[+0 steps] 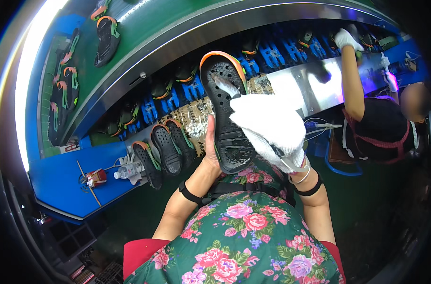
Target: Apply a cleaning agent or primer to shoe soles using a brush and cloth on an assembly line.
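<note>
A black shoe sole [227,128] with small holes and an orange and green edge stands upright before me, its orange end up. Its lower surface looks wet and shiny. My left hand [211,144] is bare and closed around its left side, thumb along the edge, the other fingers hidden behind. My right hand [272,125], in a white glove, is closed on a brush [226,86] whose pale bristles lie against the holed part of the sole. The glove hides most of the brush handle.
Left of me, several similar shoes [167,149] lean at the bench edge, near a plastic bottle [130,171] and a red box [97,178] on a blue table [66,189]. Blue racks [272,55] line the conveyor under a green shelf [144,28]. A co-worker's gloved hand [348,39] reaches in at right.
</note>
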Demonstrator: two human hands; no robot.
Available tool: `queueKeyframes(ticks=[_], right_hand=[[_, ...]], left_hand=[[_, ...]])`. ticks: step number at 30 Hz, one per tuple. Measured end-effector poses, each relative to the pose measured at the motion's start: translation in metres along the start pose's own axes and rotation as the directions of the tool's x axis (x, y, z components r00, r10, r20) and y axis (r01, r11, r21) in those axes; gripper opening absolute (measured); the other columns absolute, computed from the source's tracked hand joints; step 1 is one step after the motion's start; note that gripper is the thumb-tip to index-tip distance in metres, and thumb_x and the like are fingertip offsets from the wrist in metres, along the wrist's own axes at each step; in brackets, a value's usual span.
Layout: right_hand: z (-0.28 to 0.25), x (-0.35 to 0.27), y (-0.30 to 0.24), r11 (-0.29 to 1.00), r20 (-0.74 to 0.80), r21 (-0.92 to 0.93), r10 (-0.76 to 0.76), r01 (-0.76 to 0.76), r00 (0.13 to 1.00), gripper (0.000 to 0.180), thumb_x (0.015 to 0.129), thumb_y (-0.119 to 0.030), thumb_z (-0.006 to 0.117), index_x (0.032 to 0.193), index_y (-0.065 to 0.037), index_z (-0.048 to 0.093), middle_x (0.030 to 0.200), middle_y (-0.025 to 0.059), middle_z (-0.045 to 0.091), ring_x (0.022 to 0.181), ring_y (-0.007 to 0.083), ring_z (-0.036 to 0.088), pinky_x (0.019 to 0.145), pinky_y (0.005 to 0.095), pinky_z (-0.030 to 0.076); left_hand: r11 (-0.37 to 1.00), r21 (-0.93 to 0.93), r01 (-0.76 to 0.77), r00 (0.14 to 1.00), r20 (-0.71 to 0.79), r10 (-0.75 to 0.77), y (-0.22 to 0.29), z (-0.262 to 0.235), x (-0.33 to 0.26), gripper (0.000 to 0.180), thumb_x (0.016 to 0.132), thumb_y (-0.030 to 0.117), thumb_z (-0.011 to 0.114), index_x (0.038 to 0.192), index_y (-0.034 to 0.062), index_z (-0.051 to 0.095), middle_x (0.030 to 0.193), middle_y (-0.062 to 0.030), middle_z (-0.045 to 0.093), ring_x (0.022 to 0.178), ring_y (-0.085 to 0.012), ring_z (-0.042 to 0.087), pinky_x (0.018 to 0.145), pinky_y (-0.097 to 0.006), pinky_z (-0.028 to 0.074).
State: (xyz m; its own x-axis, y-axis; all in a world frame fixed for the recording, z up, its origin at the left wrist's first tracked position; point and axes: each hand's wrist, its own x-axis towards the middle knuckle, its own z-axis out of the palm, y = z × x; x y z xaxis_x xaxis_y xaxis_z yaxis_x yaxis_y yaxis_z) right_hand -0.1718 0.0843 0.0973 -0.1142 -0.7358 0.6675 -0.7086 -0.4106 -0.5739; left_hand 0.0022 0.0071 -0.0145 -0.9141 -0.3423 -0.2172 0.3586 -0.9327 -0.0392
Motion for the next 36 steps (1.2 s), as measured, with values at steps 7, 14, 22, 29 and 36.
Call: queueKeyframes(ticks=[7, 14, 22, 29, 36], right_hand=[[0.013, 0.004, -0.025, 1.000, 0.040, -0.016, 0.011, -0.010, 0.999, 0.037, 0.082, -0.001, 0.070, 0.118, -0.008, 0.076, 0.118, 0.0122, 0.075, 0.114, 0.0317, 0.070, 0.098, 0.0424, 0.054], [0.008, -0.003, -0.022, 0.989, -0.003, 0.098, 0.109, -0.108, 0.994, 0.043, 0.081, -0.003, 0.071, 0.123, -0.009, 0.074, 0.121, 0.0110, 0.074, 0.110, 0.0314, 0.071, 0.094, 0.0410, 0.055], [0.016, -0.013, -0.013, 0.964, 0.045, 0.228, 0.132, -0.139, 0.990, 0.035, 0.084, -0.003, 0.071, 0.118, -0.009, 0.076, 0.119, 0.0114, 0.075, 0.111, 0.0306, 0.071, 0.096, 0.0406, 0.055], [0.034, -0.022, -0.011, 0.992, 0.032, -0.102, 0.079, -0.075, 0.996, 0.030, 0.083, -0.002, 0.074, 0.111, -0.011, 0.079, 0.116, 0.0075, 0.076, 0.111, 0.0290, 0.071, 0.097, 0.0412, 0.055], [0.019, -0.014, 0.018, 0.961, -0.121, 0.206, 0.211, -0.183, 0.970, 0.025, 0.078, 0.004, 0.076, 0.100, -0.006, 0.079, 0.107, 0.0124, 0.078, 0.099, 0.0282, 0.074, 0.088, 0.0370, 0.057]], left_hand=[[0.979, 0.185, -0.080, 0.995, 0.075, 0.067, -0.003, -0.006, -0.015, 0.080, 0.097, 0.064, 0.056, 0.152, 0.0073, 0.044, 0.146, -0.0171, 0.057, 0.132, -0.0341, 0.058, 0.114, -0.054, 0.045], [0.992, 0.121, -0.047, 0.993, -0.099, 0.059, -0.003, 0.009, -0.015, 0.074, 0.100, 0.064, 0.051, 0.147, 0.0083, 0.051, 0.140, -0.0166, 0.062, 0.125, -0.0334, 0.063, 0.110, -0.052, 0.049], [0.972, 0.223, -0.076, 0.988, -0.111, 0.103, 0.011, 0.007, -0.010, 0.077, 0.100, 0.069, 0.046, 0.145, 0.0076, 0.054, 0.138, -0.0153, 0.064, 0.124, -0.0302, 0.064, 0.106, -0.048, 0.052], [0.948, 0.309, -0.076, 0.997, 0.017, 0.074, 0.012, 0.032, 0.015, 0.097, 0.094, 0.082, 0.036, 0.158, 0.0091, 0.034, 0.154, -0.0184, 0.048, 0.137, -0.0351, 0.053, 0.115, -0.052, 0.045], [0.985, 0.113, -0.130, 0.990, 0.064, 0.124, 0.010, 0.028, 0.040, 0.101, 0.093, 0.084, 0.035, 0.161, 0.0092, 0.029, 0.159, -0.0183, 0.041, 0.140, -0.0379, 0.049, 0.116, -0.054, 0.042]])
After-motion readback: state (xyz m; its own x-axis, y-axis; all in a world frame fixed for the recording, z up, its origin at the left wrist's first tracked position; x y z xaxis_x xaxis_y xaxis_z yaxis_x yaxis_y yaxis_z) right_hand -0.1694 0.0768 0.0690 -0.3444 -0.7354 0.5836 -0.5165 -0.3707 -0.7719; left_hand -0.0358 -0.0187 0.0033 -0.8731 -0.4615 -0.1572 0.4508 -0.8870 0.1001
